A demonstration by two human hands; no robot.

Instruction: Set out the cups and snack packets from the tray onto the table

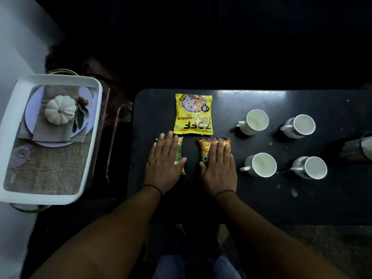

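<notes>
A: Where are the packets found relative to the fingers?

B: Directly beneath them. The green snack packet [179,153] is pressed flat by the left hand [164,165], the orange snack packet [213,146] by the right hand [219,168]; both sets of fingers are laid straight, nothing grasped.

A: And the long axes?

B: Both run from six to twelve o'clock, along the fingers. The yellow Zoff packet [193,114] lies at twelve; four white cups [254,121] are stood at three on the worktop [261,202]. The tray [58,79] at nine appears cleared of them.

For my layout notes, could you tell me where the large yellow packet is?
The large yellow packet lies flat at the black table's far edge, beyond both hands, left of the four cups.
</notes>
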